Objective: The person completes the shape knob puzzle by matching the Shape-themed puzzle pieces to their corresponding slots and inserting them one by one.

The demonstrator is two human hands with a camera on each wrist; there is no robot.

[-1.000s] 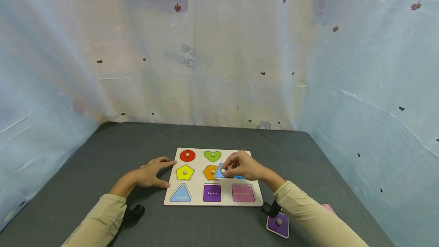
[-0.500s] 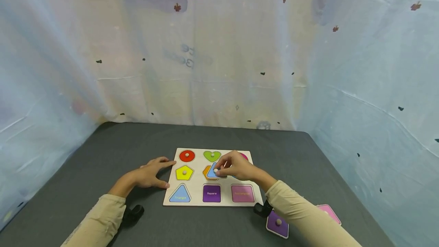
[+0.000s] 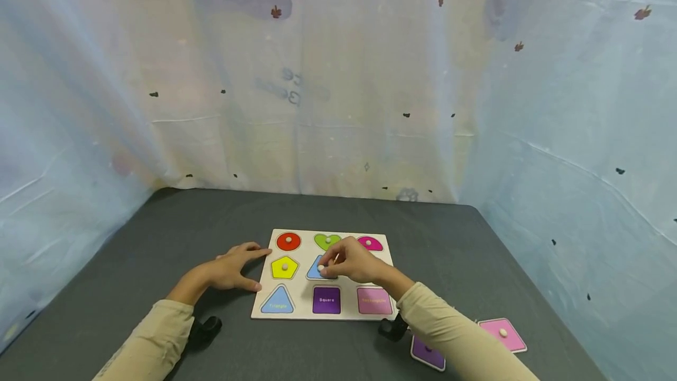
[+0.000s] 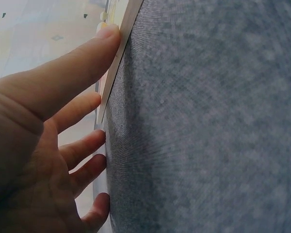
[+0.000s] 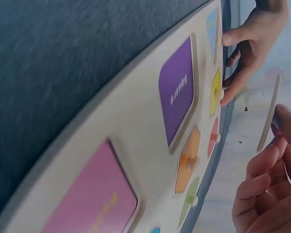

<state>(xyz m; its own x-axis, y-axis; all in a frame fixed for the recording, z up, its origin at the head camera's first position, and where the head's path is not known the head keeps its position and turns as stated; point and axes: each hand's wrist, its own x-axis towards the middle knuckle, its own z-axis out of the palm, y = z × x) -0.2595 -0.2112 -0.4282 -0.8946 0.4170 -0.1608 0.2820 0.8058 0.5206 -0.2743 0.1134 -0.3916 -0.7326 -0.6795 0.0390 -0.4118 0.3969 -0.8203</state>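
My right hand pinches the knob of a blue triangle puzzle piece above the middle of a pale wooden shape board. In the right wrist view the piece shows edge-on, raised off the board over an orange hexagon. The left hand steadies the board's left edge, thumb and forefinger spread against it. At the front left corner is a blue recess marked Triangle. Beside it lie a purple square recess and a pink rectangle recess.
Red circle, green heart, magenta semicircle and yellow pentagon pieces sit in the board. A purple square piece and a pink rectangle piece lie on the dark table at front right, near my right sleeve.
My right hand has carried the blue triangle piece leftward over the orange hexagon. The magenta semicircle and pink rectangle piece have come into fuller view. The left hand stays put.
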